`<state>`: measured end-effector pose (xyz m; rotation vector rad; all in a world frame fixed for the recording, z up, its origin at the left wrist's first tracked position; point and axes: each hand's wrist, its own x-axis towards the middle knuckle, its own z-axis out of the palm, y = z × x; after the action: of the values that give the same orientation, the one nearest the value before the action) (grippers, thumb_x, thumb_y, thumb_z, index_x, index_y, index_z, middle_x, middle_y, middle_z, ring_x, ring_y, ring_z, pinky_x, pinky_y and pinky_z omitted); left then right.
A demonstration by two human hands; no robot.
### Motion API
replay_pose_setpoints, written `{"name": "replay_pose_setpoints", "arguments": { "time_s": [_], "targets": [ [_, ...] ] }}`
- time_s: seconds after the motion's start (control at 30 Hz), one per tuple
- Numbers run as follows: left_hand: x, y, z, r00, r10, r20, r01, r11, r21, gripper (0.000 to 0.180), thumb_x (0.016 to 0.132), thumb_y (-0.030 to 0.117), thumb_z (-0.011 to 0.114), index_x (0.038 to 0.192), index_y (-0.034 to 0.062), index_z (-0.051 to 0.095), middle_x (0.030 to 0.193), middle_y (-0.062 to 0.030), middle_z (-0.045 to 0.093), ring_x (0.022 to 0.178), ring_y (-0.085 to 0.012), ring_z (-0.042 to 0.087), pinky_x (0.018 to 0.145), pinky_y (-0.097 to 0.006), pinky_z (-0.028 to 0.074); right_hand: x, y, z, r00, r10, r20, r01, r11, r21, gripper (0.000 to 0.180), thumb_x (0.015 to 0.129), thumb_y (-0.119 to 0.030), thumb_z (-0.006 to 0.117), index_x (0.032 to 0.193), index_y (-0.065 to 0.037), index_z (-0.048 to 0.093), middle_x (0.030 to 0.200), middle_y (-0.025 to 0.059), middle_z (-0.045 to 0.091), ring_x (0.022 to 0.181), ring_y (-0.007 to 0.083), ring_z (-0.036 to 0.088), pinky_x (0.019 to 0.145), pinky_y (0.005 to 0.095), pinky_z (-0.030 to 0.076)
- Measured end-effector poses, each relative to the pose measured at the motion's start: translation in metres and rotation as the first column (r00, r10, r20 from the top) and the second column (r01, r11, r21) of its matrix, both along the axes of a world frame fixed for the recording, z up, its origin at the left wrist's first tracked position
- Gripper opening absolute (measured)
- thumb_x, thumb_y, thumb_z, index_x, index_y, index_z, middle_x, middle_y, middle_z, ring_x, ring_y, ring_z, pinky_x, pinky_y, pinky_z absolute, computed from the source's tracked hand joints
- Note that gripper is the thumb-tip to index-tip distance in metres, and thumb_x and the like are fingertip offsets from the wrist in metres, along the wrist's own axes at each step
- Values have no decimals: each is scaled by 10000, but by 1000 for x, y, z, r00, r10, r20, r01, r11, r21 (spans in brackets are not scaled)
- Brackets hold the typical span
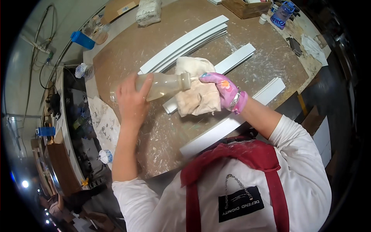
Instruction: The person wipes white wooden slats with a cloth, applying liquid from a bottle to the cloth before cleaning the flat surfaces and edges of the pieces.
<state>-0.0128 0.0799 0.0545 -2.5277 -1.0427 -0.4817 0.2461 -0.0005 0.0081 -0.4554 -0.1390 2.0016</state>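
A worker in a white shirt (305, 178) and dark red apron (193, 205) tips a clear bottle (164, 87) onto its side above a brown, white-flecked tabletop (154, 145), its mouth directed at a folded cream cloth (197, 98); the bare left hand (132, 98) is wrapped around the bottle's body, fingers curled over it, while the right hand (228, 91), in a pink flowered glove with a silvery band (234, 99) at the wrist, grips the cloth by its right side, thumb on top and the other fingers mostly hidden; the bottle's mouth sits just beside the thumb, though whether liquid is running out cannot be told; white strips (239, 57) pass beneath the cloth, with a curved-looking stack of strips (185, 43) beyond and another white length (232, 129) nearer the worker; toward the far edge stand a cardboard box (243, 8), a small white pot (262, 19) and a blue bottle (284, 14), with a pale wrapped bundle (148, 12) farther left; a white tub (105, 156) sits at lower left
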Motion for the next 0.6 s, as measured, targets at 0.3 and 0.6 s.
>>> {"name": "replay_pose_setpoints", "arguments": {
  "time_s": [0.3,0.6],
  "targets": [
    [-3,6,40,975,-26,-221,80,968,239,513,755,58,549,1217,280,561,1197,-25,562,1094,-247,517,938,-402,377,3,0,-15,999,44,16,-42,991,-129,531,830,-107,561,1322,10,398,1207,201,564,1118,347,569,972,492,459],
    [-12,-5,19,982,-11,-188,37,990,133,493,691,51,621,1153,221,600,1157,-11,582,1098,-241,518,936,-393,367,-3,6,-15,989,151,-3,-150,981,-125,498,888,-151,512,1333,37,392,1253,217,548,1135,366,563,980,519,447]
  ]
}}
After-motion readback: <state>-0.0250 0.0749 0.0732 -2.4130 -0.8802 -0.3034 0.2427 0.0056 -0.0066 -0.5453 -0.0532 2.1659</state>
